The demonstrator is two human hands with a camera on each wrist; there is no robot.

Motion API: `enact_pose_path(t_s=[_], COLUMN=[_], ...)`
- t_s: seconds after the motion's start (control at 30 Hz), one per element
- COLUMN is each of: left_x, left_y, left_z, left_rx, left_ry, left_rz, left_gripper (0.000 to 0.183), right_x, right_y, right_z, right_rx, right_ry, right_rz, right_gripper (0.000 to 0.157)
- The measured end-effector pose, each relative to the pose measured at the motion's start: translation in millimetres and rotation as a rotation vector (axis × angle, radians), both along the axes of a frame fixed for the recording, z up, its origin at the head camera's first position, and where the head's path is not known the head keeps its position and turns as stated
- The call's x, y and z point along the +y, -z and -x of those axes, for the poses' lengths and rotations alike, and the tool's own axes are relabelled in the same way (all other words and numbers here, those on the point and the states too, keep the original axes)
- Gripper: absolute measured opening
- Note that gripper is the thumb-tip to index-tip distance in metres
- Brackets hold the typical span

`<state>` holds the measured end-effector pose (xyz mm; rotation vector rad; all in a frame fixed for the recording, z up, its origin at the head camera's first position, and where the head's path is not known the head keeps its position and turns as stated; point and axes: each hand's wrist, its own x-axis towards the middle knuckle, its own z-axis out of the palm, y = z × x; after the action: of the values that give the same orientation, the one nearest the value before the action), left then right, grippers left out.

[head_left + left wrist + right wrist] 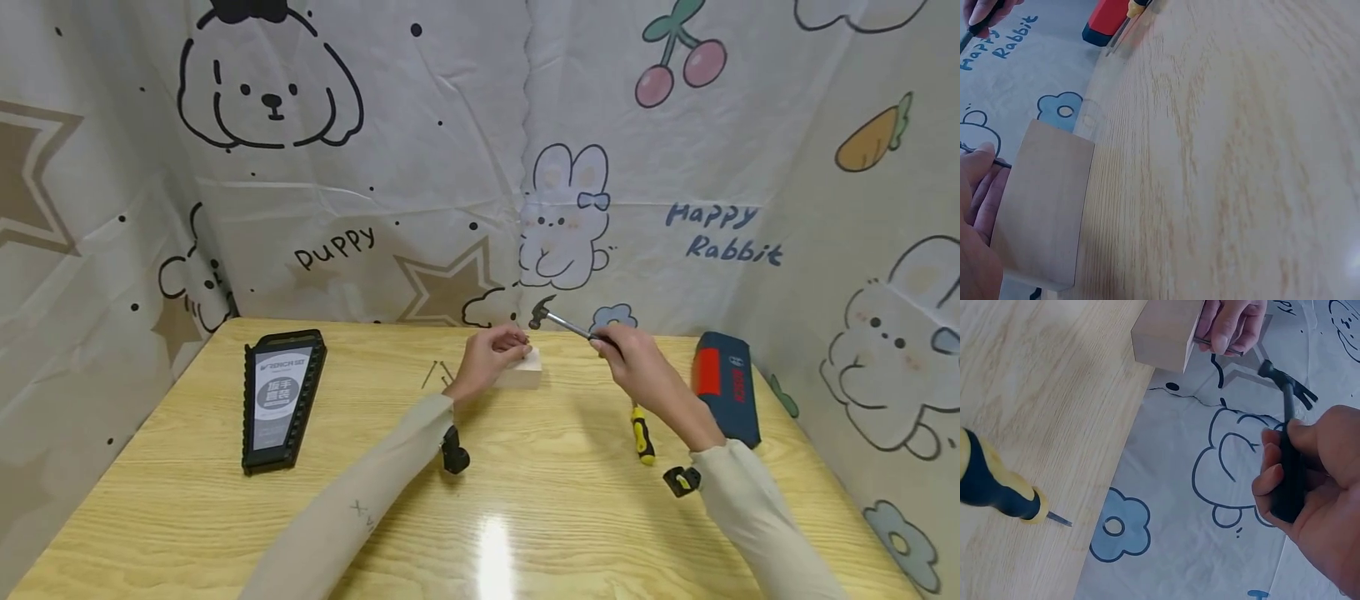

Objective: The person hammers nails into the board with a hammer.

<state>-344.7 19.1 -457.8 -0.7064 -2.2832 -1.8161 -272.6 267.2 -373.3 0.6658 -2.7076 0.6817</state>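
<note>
My left hand [483, 362] is at the pale wooden block [520, 377] lying on the table. Between thumb and fingers it pinches a nail [1002, 164], whose lower end meets the top of the block. In the right wrist view the nail's head end [1237, 352] sticks out past the fingertips. My right hand [648, 371] grips a small claw hammer [566, 322] by its dark handle [1289, 481]. The hammer's head [1279, 375] is raised in the air, to the right of the nail and apart from it.
Several loose nails [430, 375] lie left of the block, partly hidden by my left hand. A yellow-and-black screwdriver [642, 437] lies below my right hand. At the left is a black wrench set holder [279, 400]; a blue-and-red case [727, 387] sits at the right. Printed curtains [420, 183] surround the table.
</note>
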Motion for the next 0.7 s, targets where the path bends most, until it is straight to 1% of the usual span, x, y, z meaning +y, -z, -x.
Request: enact_pose_path(t_s=[0.1,0.2,0.33,0.47,0.7], left_x=[-0.9,-0.7,-3.3,-3.2,-2.7], left_y=[0.0,-0.1,1.1,1.5,1.2], left_z=[-0.2,-0.5,0.2,-0.3,-2.4], left_rx=[-0.005,-0.009,-0.001,-0.020,-0.040], left_ry=[0.004,0.010,0.026,0.028,0.024], left_rz=[-0.007,-0.011,-0.023,-0.036,-0.077], left_gripper=[0.014,0.014,0.015,0.018,0.019], right_x=[-3.1,-4.6,-6.3,-4.6,-3.5], right_y=[0.0,0.3,3.8,6.9,6.2], right_z=[0.7,0.4,1.8,3.2,3.7], right_rx=[-0.027,-0.035,-0.009,0.013,0.043], right_ry=[-0.005,-0.006,-0.006,-0.012,-0.023], right_rz=[-0.019,-0.027,-0.013,-0.016,-0.022], right_gripper=[0.009,0.010,0.009,0.009,0.011])
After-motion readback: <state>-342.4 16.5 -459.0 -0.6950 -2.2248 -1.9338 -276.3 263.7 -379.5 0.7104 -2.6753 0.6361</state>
